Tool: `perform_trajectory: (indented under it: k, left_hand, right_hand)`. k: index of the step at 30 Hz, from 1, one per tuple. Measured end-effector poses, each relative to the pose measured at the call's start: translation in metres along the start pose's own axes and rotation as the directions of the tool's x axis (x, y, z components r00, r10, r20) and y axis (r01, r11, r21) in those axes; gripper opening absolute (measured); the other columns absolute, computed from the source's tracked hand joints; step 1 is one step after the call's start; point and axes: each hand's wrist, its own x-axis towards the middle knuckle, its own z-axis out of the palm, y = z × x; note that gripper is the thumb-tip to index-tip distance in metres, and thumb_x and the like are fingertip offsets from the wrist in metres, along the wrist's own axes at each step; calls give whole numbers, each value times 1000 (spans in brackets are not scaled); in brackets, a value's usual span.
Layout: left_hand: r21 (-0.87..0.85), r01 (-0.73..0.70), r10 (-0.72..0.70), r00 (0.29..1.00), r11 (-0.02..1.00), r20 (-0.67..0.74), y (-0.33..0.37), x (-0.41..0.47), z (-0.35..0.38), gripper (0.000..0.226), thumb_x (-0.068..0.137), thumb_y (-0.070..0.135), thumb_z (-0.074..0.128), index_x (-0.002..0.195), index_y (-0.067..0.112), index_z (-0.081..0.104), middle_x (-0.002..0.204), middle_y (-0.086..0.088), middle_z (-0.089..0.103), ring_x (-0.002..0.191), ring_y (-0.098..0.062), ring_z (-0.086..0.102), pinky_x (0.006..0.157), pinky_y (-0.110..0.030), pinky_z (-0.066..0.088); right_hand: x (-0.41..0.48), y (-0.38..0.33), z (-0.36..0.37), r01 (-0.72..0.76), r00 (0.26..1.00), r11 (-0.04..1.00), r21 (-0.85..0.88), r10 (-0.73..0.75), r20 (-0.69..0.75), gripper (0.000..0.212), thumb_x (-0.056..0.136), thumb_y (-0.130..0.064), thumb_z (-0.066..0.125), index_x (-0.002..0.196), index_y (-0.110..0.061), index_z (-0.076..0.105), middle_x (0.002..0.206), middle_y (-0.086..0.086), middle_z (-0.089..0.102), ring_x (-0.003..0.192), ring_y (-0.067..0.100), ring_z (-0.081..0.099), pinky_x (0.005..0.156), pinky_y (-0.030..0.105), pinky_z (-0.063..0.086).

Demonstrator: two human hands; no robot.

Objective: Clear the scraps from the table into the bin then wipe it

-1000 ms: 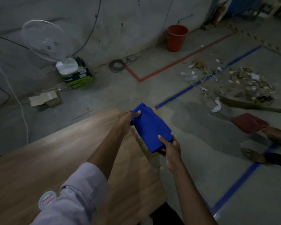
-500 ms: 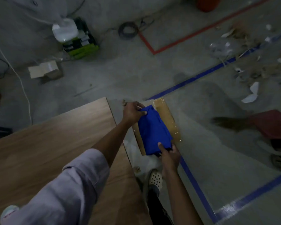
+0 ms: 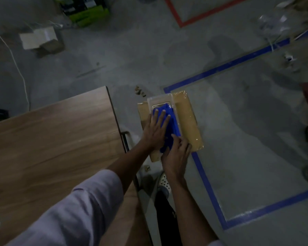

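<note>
Dim, blurred; cloth (image 3: 174, 126) half hidden under both hands | cloth lies on box (image 3: 188, 121) on floor, just beside table (image 3: 52, 139) | left hand (image 3: 156, 130) flat, fingers straight, pressing cloth | right hand (image 3: 176, 155) fingertips on cloth's near end, pinch or press unclear
</note>
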Motion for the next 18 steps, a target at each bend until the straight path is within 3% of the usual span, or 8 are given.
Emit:
perform_trajectory:
  k: [3,6,9,11,13,18]
  left_hand:
    - [84,-66,65,998,994,22,2,11,15,75,106,52,25,162,14,-9,169,-14,-14,153,-38,-19,125,-57,-6]
    - [115,-87,78,994,990,75,1,18,20,78,105,55,26,162,13,-7,169,-16,-12,154,-41,-15,124,-58,-3]
    - [153,-81,75,996,985,42,4,16,21,75,106,53,25,162,11,-3,168,-20,-11,155,-41,-12,124,-60,-4]
    - [138,-97,81,990,986,114,7,10,12,75,106,51,27,162,9,-2,168,-22,-7,155,-40,-10,124,-60,-6]
    - [125,-93,83,993,988,82,8,0,0,72,107,48,27,162,8,3,168,-23,1,156,-38,-5,125,-58,-5]
    - [-73,38,-47,991,997,-126,1,-37,-57,74,103,44,41,162,8,13,168,-20,15,156,-37,6,125,-52,-6]
  right_hand:
    - [18,7,15,96,974,993,-65,-81,212,70,90,-12,73,151,-8,41,153,12,42,138,27,42,109,40,47]
    - [29,13,29,106,948,985,-135,-59,312,68,93,-19,70,153,-7,39,159,13,35,142,27,39,112,36,41]
    - [34,16,31,136,960,977,-162,-90,265,67,92,-19,71,151,-7,42,155,13,42,139,27,43,112,37,42]
    - [34,18,27,208,933,963,-172,-142,331,66,93,-21,70,151,-6,42,156,14,41,141,26,40,115,37,39]
    - [35,13,15,210,931,967,-142,-153,332,59,93,-20,70,146,-5,48,149,14,49,134,25,46,110,34,43]
    - [30,-41,-34,202,958,979,28,-203,200,42,92,-9,67,133,-6,57,137,13,56,122,29,53,98,40,49]
